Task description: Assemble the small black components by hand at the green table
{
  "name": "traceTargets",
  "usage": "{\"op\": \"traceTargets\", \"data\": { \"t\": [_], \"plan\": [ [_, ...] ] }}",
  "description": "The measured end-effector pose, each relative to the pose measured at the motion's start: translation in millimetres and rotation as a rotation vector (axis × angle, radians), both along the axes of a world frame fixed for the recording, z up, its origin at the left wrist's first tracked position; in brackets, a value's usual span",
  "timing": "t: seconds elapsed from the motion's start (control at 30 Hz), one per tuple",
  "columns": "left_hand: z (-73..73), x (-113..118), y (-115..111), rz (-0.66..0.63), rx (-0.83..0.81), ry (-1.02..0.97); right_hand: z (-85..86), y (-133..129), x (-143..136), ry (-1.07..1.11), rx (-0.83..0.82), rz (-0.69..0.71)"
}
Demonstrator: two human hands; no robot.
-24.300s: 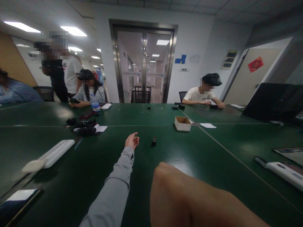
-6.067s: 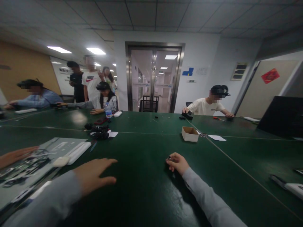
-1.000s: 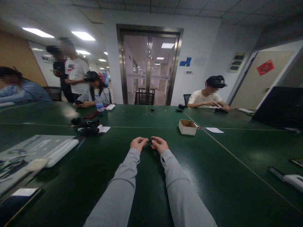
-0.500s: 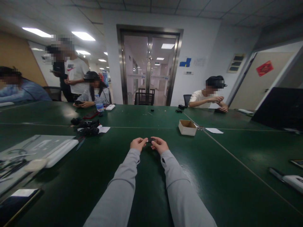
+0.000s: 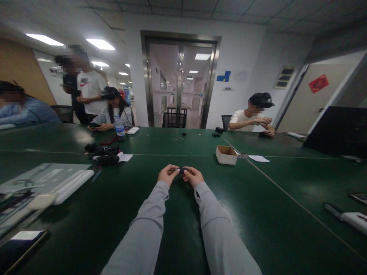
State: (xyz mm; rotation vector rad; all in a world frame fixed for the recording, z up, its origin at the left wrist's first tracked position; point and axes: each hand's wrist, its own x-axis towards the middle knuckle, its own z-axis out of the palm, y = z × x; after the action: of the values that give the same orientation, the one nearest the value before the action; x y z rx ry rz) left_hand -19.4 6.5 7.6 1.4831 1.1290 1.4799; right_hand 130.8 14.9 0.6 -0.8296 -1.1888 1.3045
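The left hand [image 5: 167, 175] has moved near the right hand [image 5: 195, 177], both pinching a small black object [image 5: 182, 170].

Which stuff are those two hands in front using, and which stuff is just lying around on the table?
In use:
- small dark piece, pinched between both hands
- left hand
- right hand

Probably just lying around, since neither hand touches it:
- open box
- white paper
- plastic bottle
- phone
- black gear
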Motion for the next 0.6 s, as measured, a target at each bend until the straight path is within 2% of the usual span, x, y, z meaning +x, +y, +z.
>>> {"op": "traceTargets", "data": {
  "t": [0.1, 0.2, 0.3, 0.47, 0.6],
  "plan": [
    [3.4, 1.4, -2.7, -0.06, 0.02, -0.064, 1.9, -0.6, -0.9, 0.027, -0.021, 0.002],
    [6.3, 5.0, -6.7, 0.026, -0.097, -0.068, 2.9, -1.4, -1.6, 0.037, -0.025, 0.003],
    [7.2, 6.9, -9.0, 0.099, -0.216, 0.037, 3.4, -1.9, -1.7, 0.013, -0.024, 0.006],
    [7.4, 3.9, -8.3, 0.0, -0.062, 0.06, 4.4, -2.6, -1.5, 0.012, -0.02, -0.002],
    [5.5, 4.7, -8.0, 0.011, -0.105, -0.018, 3.6, -1.9, -1.0, -0.008, -0.02, -0.003]
  ]
}}
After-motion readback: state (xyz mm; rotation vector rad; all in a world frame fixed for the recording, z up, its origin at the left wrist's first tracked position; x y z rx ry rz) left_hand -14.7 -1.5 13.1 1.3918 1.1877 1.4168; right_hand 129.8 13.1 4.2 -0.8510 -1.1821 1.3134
